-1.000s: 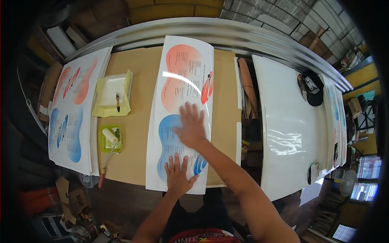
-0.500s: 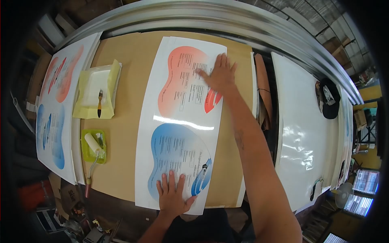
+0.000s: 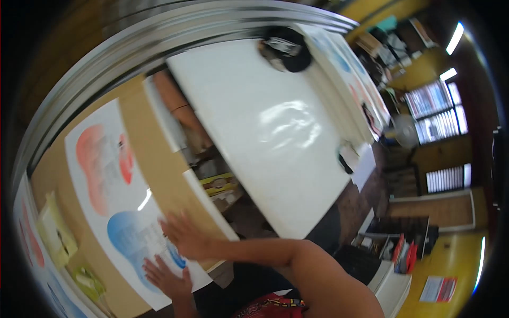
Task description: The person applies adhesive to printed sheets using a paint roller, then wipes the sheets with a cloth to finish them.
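Observation:
A long white printed sheet [image 3: 124,214] with a red blob and a blue blob of text lies on a brown board [image 3: 154,175]. My left hand [image 3: 170,280] rests flat with spread fingers on the sheet's near end, beside the blue print. Close by, my right hand [image 3: 186,237] is over the sheet's right edge, blurred, its fingers stretched out and holding nothing. On the board's left side are a paintbrush in a yellow-lined tray [image 3: 57,236] and a green roller tray [image 3: 87,281], both smeared by motion.
A glossy white table [image 3: 249,122] stands to the right, with a black cap [image 3: 289,49] at its far end and a small dark item [image 3: 347,158] near its right edge. Between the tables is a gap holding a brown roll [image 3: 177,103]. A fan [image 3: 404,131] stands further right.
The view has swung to the right, bringing in more of the white table and room. My right hand has come from the sheet's far end to near my left hand.

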Available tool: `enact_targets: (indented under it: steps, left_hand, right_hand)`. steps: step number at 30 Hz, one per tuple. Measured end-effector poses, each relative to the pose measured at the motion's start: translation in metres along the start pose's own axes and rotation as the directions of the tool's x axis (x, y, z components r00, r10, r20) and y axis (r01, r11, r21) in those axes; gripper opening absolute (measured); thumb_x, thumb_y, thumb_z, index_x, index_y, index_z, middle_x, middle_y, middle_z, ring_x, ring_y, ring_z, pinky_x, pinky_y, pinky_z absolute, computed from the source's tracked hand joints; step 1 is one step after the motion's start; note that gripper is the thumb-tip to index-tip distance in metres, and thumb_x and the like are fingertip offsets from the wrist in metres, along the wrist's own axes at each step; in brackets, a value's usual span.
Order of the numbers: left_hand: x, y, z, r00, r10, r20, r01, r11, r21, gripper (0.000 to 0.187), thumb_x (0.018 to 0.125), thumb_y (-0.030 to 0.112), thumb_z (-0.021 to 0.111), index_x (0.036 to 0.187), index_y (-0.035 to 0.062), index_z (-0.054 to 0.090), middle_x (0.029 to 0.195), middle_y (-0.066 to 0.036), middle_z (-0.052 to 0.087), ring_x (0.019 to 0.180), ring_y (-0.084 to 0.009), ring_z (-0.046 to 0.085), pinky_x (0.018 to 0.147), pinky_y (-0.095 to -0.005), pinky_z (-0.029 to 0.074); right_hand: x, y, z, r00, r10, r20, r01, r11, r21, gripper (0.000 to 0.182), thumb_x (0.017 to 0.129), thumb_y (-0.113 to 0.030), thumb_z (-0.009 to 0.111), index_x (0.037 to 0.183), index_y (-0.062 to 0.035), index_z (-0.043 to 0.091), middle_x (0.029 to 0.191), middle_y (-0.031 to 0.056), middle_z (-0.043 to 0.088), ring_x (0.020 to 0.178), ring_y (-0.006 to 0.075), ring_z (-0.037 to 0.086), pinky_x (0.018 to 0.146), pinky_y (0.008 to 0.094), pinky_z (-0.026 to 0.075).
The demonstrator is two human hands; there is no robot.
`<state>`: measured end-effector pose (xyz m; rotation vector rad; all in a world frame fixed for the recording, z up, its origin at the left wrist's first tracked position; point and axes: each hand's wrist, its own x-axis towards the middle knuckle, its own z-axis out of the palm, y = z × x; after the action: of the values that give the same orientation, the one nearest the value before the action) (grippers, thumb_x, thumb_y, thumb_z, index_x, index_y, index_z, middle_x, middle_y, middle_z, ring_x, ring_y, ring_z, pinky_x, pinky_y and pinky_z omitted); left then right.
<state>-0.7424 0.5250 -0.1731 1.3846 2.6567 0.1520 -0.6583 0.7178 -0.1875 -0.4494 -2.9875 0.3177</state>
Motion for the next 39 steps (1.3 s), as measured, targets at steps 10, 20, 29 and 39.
enact_targets:
  steps: [10,20,29,39]
  left_hand:
    - [-0.025,0.016,-0.042,0.848,0.445,0.288,-0.457,0.889,-0.026,0.13,0.074,0.085,0.058,0.162,0.0007,0.013,0.166,-0.033,0.006,0.154,-0.0507,0.006,0.118,-0.0704,0.007]
    - [-0.038,0.058,-0.05,0.813,0.136,0.566,-0.247,0.961,0.124,0.104,0.086,0.034,0.069,0.163,0.0007,0.008,0.165,-0.034,0.004,0.154,-0.0518,0.006,0.119,-0.0666,0.015]
    - [-0.049,0.036,-0.066,0.879,0.286,0.38,-0.307,0.952,-0.007,0.077,0.104,0.055,0.027,0.164,0.0076,0.017,0.168,-0.028,0.012,0.154,-0.0506,0.01,0.118,-0.0683,0.013]
    - [-0.045,0.062,-0.037,0.913,0.169,0.37,-0.176,0.984,-0.015,0.081,0.104,0.064,0.022,0.164,0.0115,0.017,0.167,-0.029,0.012,0.152,-0.052,0.014,0.115,-0.0715,0.019]
  right_hand:
    - [-0.377,0.368,-0.178,0.33,0.719,-0.611,-0.88,0.469,0.076,0.06,0.069,-0.006,0.075,0.127,-0.0043,0.059,0.125,0.0191,0.061,0.122,0.0398,0.054,0.108,0.0489,0.04]
    - [-0.454,0.468,-0.239,0.213,0.976,-0.039,-0.965,0.217,0.148,0.049,0.078,-0.009,0.066,0.126,-0.0017,0.061,0.111,0.018,0.07,0.097,0.0348,0.07,0.09,0.044,0.057]
    - [-0.415,0.428,-0.266,0.402,0.874,0.273,0.405,-0.438,0.803,0.05,0.101,-0.031,0.043,0.138,-0.0005,0.057,0.134,0.015,0.065,0.122,0.0318,0.063,0.107,0.0478,0.05]
    - [-0.37,0.434,-0.244,0.199,0.937,-0.287,-0.683,0.343,0.645,0.056,0.079,-0.018,0.079,0.13,-0.0039,0.061,0.125,0.0131,0.065,0.109,0.0305,0.064,0.096,0.0423,0.051]
